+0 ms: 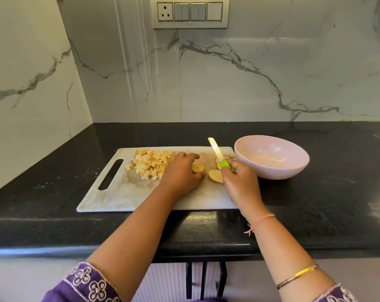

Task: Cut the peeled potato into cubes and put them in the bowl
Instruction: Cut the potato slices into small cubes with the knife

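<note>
On a black countertop (pixel 54 203), a white cutting board (pixel 123 197) lies just beside a pink bowl (pixel 271 171), probably kept close at the right so cubes can be swept straight in; none show in it yet. The potato cubes (pixel 151 163) are heaped at the board's far left, apart from the cutting space. The left hand (pixel 180 173), fingers curled, pins a potato slice (pixel 198 168) flat for dicing; the right hand (pixel 241 182) grips the green-handled knife (pixel 216 150), blade angled up and away, near further slices (pixel 215 176)

The diced potato cubes (pixel 151 163) are pale yellow, the plastic cutting board (pixel 123 197) white, the round bowl (pixel 293 168) pale pink, the small knife (pixel 219 154) green-handled, the stone surface (pixel 54 214) black. White floral embroidery patterns the purple sleeve (pixel 86 284).
</note>
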